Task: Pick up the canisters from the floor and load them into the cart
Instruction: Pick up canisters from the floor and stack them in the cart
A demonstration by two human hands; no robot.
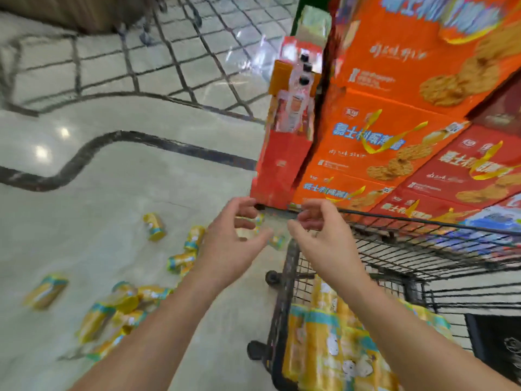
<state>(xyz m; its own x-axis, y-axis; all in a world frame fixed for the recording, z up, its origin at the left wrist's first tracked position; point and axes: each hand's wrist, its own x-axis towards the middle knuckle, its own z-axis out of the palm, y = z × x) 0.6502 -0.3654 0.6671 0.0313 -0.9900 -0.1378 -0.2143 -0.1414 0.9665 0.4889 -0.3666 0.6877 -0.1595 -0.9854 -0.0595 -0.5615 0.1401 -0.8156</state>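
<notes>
1. Far out to the left of the left hand, a lone yellow canister lies on its side on the pale floor.
2. Closer in, below and left of the left forearm, a heap of canisters lies jumbled and touching. Blur hides how many there are.
3. Just left of the left hand, a few loose canisters lie scattered on the floor, slightly apart from each other.
4. The left hand reaches forward with its palm turned inward. Its fingers are loosely curled, the thumb is apart, and it holds nothing.
5. Beyond the gap between the two hands, a partly hidden canister rests on the floor.
6. The right hand is also loosely curled and empty. It is near the left hand but not touching it, over the cart's near corner.
7. Under and to the right of the right forearm stands the wire cart. The loaded canisters lie packed side by side inside it.
8. Beyond the hands stands a red display stand. To its right, stacked orange boxes rise above the cart.
</notes>
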